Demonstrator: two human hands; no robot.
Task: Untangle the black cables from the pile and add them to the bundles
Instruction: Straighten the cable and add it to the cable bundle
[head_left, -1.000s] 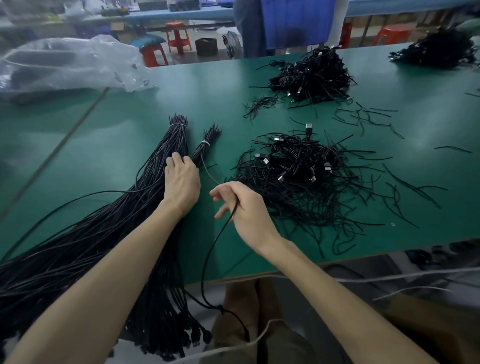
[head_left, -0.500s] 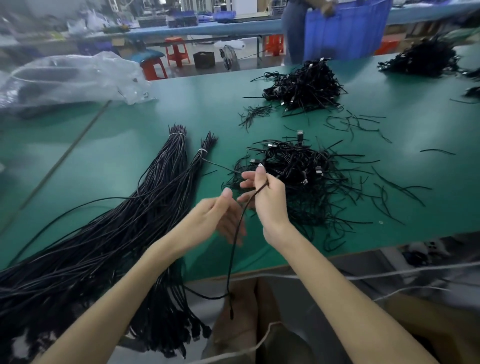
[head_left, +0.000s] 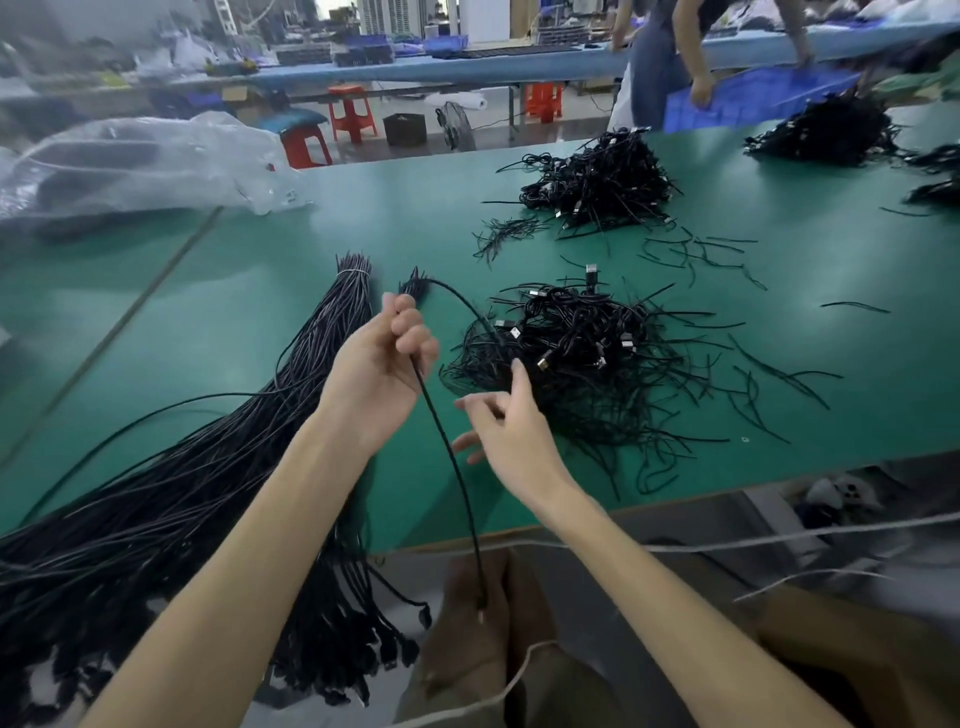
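Note:
A tangled pile of black cables (head_left: 582, 358) lies on the green table (head_left: 249, 322), right of centre. Two tied bundles (head_left: 218, 457) stretch from the table's middle down to the lower left; the larger is bound with a white tie near its far end. My left hand (head_left: 379, 374) is raised above the table and grips one black cable (head_left: 452, 467). That cable arcs up and over into the pile and hangs down past the table's front edge. My right hand (head_left: 511, 431) hovers beside the hanging cable with fingers loosely spread, holding nothing.
A second cable pile (head_left: 602, 182) sits further back, a third pile (head_left: 826, 130) at far right. Loose short cable pieces (head_left: 691, 254) scatter between them. A clear plastic bag (head_left: 135, 166) lies at back left. A person handles a blue crate (head_left: 753, 98) behind the table.
The cable has passed from my right hand to my left. My left hand rose and gripped it; my right hand let go and dropped lower. The camera tilted up.

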